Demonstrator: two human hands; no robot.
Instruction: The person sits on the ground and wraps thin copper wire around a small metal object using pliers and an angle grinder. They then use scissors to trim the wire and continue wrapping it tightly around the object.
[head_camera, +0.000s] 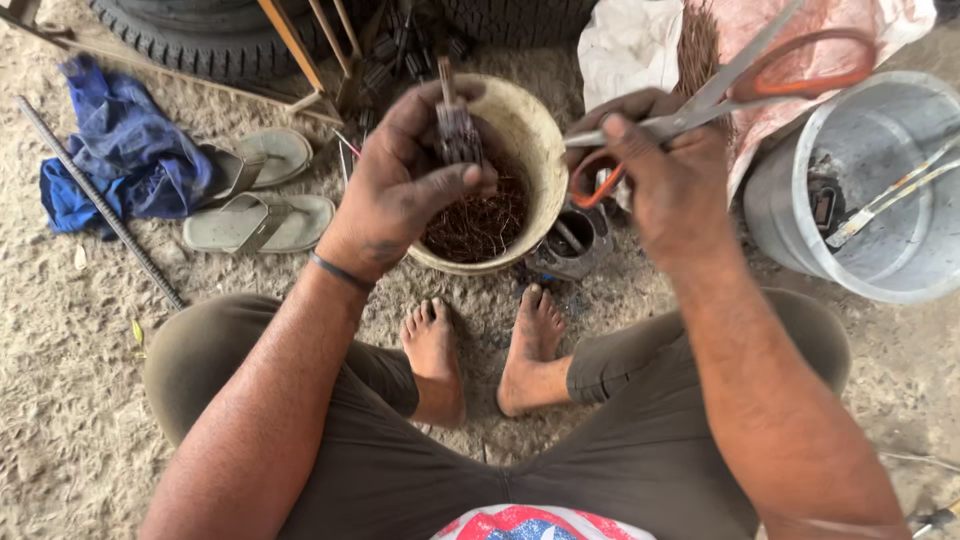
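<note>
- left hand (415, 170) closed round a small dark metal part (457, 125) w/ thin wire ends sticking up; thumb across the front, held right over the bowl
- right hand (665, 175) gripping orange-handled scissors (720, 85), fingers thru the lower loop; blades point left toward the metal part, tips just beside it, can't tell if touching
- cream bowl (530, 115) on the ground betw. both hands, holds a heap of reddish-brown wire strands (480, 220)
- small dark metal can (580, 240) just right of the bowl, below the right hand
- grey bucket (880, 190) far right, w/ a dark part and a flat metal strip inside
- white/pink sack (640, 40) behind the right hand, brown strands showing at its mouth
- person sits on sandy floor, bare feet (485, 345) under the bowl
- left side: pair of grey flip-flops (260, 195), blue cloth (125, 150), ribbed steel rod (95, 195) lying slantwise
- tyre (200, 35) at top edge
</note>
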